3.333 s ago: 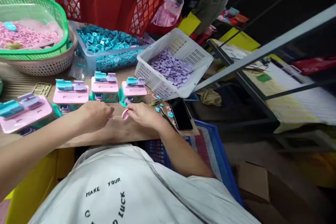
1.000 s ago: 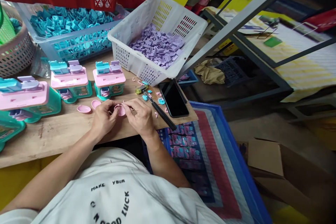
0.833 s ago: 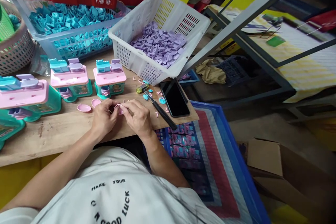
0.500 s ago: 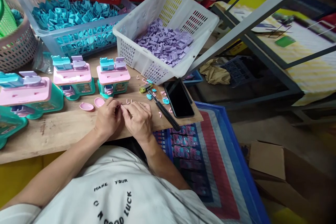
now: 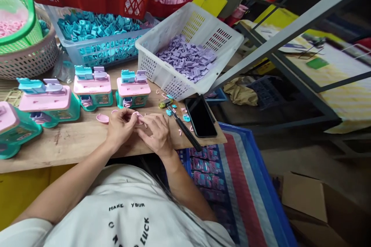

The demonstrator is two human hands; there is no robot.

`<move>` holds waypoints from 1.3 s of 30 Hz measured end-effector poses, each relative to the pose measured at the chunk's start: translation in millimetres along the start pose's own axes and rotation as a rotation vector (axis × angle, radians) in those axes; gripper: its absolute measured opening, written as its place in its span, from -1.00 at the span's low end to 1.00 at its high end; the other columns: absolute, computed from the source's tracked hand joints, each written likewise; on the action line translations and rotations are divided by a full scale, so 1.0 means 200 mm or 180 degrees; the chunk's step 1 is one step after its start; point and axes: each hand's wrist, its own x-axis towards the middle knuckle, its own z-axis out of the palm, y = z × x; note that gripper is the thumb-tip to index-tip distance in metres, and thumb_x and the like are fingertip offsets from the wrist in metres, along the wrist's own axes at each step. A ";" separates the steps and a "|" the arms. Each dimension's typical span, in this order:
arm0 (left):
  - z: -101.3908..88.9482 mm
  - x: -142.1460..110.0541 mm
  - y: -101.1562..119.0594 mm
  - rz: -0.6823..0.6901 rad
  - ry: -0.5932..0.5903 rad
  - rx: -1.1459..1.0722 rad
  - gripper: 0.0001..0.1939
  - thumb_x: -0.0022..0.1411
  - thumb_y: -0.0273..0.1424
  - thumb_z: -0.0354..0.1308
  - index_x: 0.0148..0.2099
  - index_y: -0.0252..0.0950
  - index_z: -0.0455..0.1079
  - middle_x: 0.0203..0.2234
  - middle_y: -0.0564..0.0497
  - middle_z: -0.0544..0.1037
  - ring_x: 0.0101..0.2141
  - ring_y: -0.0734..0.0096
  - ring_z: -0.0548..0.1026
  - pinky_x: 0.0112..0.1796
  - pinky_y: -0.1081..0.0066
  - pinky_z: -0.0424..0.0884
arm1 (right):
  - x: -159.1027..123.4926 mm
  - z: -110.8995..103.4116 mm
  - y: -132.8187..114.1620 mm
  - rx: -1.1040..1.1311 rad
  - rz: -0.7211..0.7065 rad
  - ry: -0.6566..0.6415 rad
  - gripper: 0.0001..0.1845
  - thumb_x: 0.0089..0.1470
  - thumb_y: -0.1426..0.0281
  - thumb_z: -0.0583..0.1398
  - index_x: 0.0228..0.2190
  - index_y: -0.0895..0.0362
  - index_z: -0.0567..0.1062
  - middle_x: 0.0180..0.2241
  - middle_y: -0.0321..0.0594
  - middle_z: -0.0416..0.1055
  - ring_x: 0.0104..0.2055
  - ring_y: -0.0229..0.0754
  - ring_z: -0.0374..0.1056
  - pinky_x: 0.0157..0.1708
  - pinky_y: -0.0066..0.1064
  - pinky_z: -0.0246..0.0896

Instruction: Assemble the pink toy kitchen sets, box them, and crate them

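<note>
Through the head camera I see the left hand (image 5: 120,125) with thumb and forefinger clamped on a small pink piece (image 5: 137,115), held up in front of the person, just above the table (image 5: 84,139). The right hand (image 5: 158,131) meets it from three o'clock; its thumb and forefinger stand apart, the forefinger close to the piece, and I cannot tell whether any of its fingers grip it.

Half a second ago both sets of fingertips were bunched together and hid the piece from me; now the right thumb has dropped away and the pink shows. My view has swung too, so the green basket (image 5: 32,11), mostly out of my picture then, fills more of the ten o'clock corner.

Taking the hands as the clock's centre, a pink cup (image 5: 102,118) lies at nine, and another is partly hidden behind the left hand. At 3.3 seconds ago those cups were not there. The nearest toy (image 5: 133,90) stands upright at twelve, with three more running round from ten to nine. The tool (image 5: 185,129) and the phone (image 5: 200,117) lie at three. At one is the white basket (image 5: 160,73) of purple parts; at eleven, the blue crate (image 5: 74,54) of teal ones.
</note>
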 end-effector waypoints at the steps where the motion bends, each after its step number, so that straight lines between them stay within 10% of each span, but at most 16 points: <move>1: -0.02 0.00 0.02 -0.0051 -0.0088 -0.0115 -0.73 0.23 -0.22 0.20 -0.35 -0.33 0.53 -0.48 -0.04 0.62 -0.47 0.40 0.53 -0.41 0.45 0.43 | 0.02 -0.01 0.01 -0.0073 -0.0170 0.0005 -0.84 0.30 0.32 0.22 -0.14 0.09 0.56 -0.22 -0.18 0.62 -0.13 -0.12 0.44 -0.07 -0.24 0.20; 9: -0.26 0.17 0.15 0.0803 0.0584 0.0730 -0.66 0.36 -0.18 0.11 -0.02 -0.31 0.52 -0.26 -0.07 0.63 -0.35 0.42 0.51 -0.40 0.49 0.36 | 0.48 0.07 0.17 -0.0258 -0.0427 -0.0610 -0.76 0.37 0.25 0.13 -0.19 -0.01 0.60 -0.16 -0.27 0.62 -0.01 -0.05 0.36 0.02 -0.15 0.05; 19: -0.29 0.29 0.09 0.1574 -0.0353 0.2310 -0.64 0.34 -0.50 -0.10 0.07 -0.33 0.41 -0.30 -0.08 0.57 -0.30 0.29 0.54 -0.30 0.38 0.34 | 0.64 0.08 0.27 -0.0135 -0.0903 -0.1312 -0.62 0.38 0.12 0.08 -0.26 -0.01 0.62 -0.21 -0.28 0.63 -0.06 -0.08 0.32 -0.03 -0.18 0.08; 26: -0.24 0.31 0.17 0.1140 -0.0841 0.3558 -0.65 0.34 -0.55 -0.09 0.10 -0.36 0.35 -0.23 -0.17 0.56 -0.29 0.13 0.59 -0.38 0.34 0.30 | 0.58 0.09 0.23 -0.0181 -0.0488 -0.1243 -0.69 0.39 0.20 0.09 -0.15 0.03 0.61 -0.19 -0.22 0.63 -0.07 -0.06 0.35 0.00 -0.17 0.09; 31: -0.30 0.25 0.13 0.1654 -0.0716 0.3153 -0.63 0.40 -0.47 -0.12 0.18 -0.32 0.29 -0.03 -0.21 0.53 -0.11 0.16 0.56 -0.25 0.31 0.42 | 0.45 0.04 0.23 0.0039 -0.0197 -0.0881 -0.70 0.33 0.38 0.15 0.04 0.00 0.54 0.04 -0.17 0.55 0.06 -0.03 0.34 0.07 -0.13 0.15; 39: -0.38 0.06 0.01 0.1233 -0.0350 0.3820 -0.79 0.28 -0.26 0.16 -0.21 -0.32 0.49 -0.21 -0.26 0.46 -0.08 -0.12 0.40 -0.20 0.09 0.41 | 0.05 0.02 0.26 -0.0117 0.0696 -0.1135 -0.90 0.12 0.35 0.35 -0.41 0.07 0.57 -0.35 -0.19 0.46 -0.19 -0.05 0.35 -0.17 -0.24 0.25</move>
